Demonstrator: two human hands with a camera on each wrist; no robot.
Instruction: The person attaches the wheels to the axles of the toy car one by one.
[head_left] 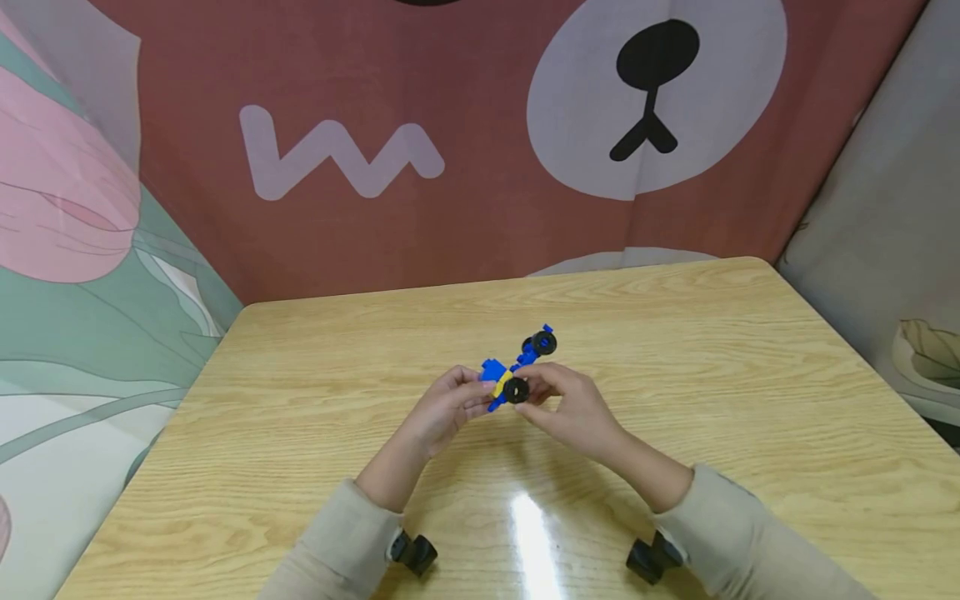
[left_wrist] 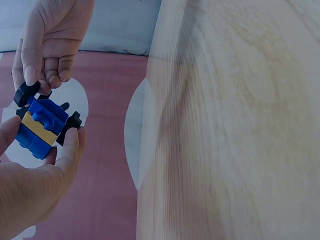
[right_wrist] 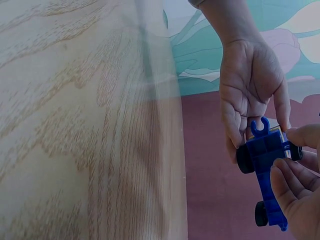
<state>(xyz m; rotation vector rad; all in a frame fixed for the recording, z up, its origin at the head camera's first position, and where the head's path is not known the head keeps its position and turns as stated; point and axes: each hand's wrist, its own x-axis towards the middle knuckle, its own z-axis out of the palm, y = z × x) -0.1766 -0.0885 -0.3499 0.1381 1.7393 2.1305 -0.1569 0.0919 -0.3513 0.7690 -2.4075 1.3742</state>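
Observation:
Both hands hold a blue and yellow building-brick toy car (head_left: 492,370) above the table. My left hand (head_left: 444,410) grips its near left part. With thumb and fingertips my right hand (head_left: 576,410) pinches around a black wheel (head_left: 516,390) on the near side. More black wheels (head_left: 543,342) sit on the car's far end. In the right wrist view the blue underside (right_wrist: 266,150) faces the camera, with a blue hook-shaped piece (right_wrist: 260,126) at one end. The left wrist view shows a yellow layer (left_wrist: 39,128) between blue bricks.
A wood-grain table (head_left: 300,417) lies under the hands. Behind it hangs a reddish-brown cloth (head_left: 480,217) with a printed bear face. Patterned fabric (head_left: 67,333) covers the left side, and a grey cloth (head_left: 885,208) the right. Small black cameras (head_left: 413,552) are on both wrists.

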